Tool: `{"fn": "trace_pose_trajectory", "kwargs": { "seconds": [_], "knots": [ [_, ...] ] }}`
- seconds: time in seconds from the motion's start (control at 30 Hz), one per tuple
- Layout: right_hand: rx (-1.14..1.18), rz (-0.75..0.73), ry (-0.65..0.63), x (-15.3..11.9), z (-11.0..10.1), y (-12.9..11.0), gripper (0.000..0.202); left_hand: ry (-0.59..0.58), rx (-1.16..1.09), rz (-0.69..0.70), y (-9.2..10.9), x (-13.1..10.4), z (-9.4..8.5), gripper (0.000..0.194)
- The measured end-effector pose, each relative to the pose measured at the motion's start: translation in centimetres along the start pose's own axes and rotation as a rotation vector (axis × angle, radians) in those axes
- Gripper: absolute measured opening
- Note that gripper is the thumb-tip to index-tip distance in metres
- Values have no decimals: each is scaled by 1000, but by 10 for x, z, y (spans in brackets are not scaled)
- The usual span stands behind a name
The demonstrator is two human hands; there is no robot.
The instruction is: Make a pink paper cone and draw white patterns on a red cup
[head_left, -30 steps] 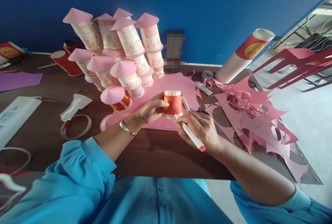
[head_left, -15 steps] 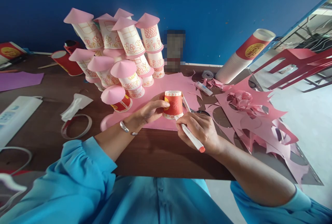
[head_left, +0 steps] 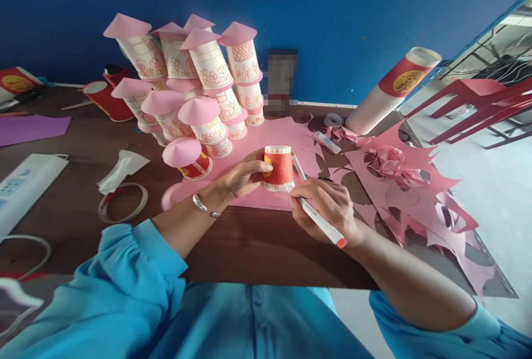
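So we've got the red cup (head_left: 280, 166) over the near part of the pink sheet (head_left: 282, 132), wider end down, though we can't tell if it's actually resting on the paper. Our left hand (head_left: 245, 177) has it from the left: thumb on the front by the yellow print, other fingers going around behind it and mostly hidden. That grip is closed just to the cup's width. Our right hand (head_left: 330, 204) is by the sheet's near right corner, fingers pinched snugly around a white marker (head_left: 322, 221) with an orange-red end. Its tip is right at the cup's lower right edge, too small to say if they touch. Pose-wise, our left forearm (head_left: 187, 223) slants in from the sheet's near left, silver bracelet (head_left: 199, 203) at the wrist. Our right forearm (head_left: 403, 270) comes in from the sheet's near right, back of the hand facing up. Decorated cup towers (head_left: 210, 62) with pink cone tops stand toward the sheet's far left, and pink scraps (head_left: 436, 181) spread out to its right.
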State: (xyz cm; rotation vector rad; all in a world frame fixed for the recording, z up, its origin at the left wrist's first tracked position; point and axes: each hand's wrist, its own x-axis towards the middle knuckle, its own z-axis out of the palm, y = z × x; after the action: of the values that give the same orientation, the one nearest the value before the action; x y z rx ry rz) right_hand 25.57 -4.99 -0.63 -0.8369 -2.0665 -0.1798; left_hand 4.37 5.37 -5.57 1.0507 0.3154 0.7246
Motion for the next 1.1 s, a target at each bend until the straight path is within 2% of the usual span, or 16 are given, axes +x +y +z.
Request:
{"fn": "trace_pose_trajectory", "kwargs": {
  "seconds": [0.17,0.33,0.57,0.83,1.1],
  "knots": [
    [-43,26,29,0,0,6,17,-8,-39,1,-2,1,0,39],
    [-40,2,21,-3,4,9,17,47,-42,-19,-4,0,-2,44],
    [-37,-9,-2,-1,4,7,16,-36,-88,1,3,4,3,42],
    [-18,-15,-12,-3,6,7,19,-26,-79,-2,5,5,6,39],
    [-57,2,-6,-3,6,9,16,-19,-116,7,0,6,1,31]
  ]
}}
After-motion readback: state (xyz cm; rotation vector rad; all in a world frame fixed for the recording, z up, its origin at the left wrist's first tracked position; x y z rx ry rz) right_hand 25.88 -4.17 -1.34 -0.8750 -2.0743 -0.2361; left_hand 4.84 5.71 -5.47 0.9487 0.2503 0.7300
